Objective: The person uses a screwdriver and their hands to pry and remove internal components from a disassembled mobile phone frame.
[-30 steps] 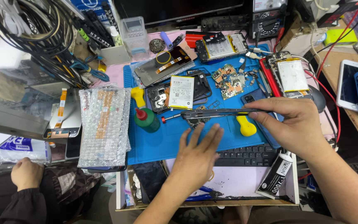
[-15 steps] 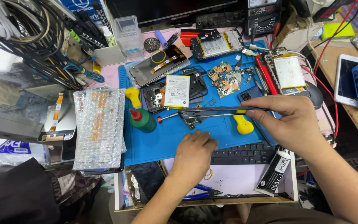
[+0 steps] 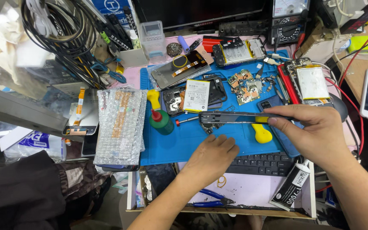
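Phone frame [image 3: 235, 118] pinched edge-on in my right hand [image 3: 316, 132], above blue mat [image 3: 179, 145]. My left hand [image 3: 211, 157] rests loosely curled on mat, grasping nothing. White-label battery [image 3: 197, 96] behind frame; bubble-wrap packet [image 3: 120, 125] left; black glue tube [image 3: 292, 185] front right.

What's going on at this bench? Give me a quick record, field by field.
Setting: cluttered phone repair bench with a blue mat
Right hand: holds a phone frame edge-on above the mat
Left hand: fingers curled, resting on the mat just under the frame
Near the hands: green bottle, yellow tool, black keyboard
Left of the mat: bubble wrap packet
Front edge: blue pliers, black glue tube
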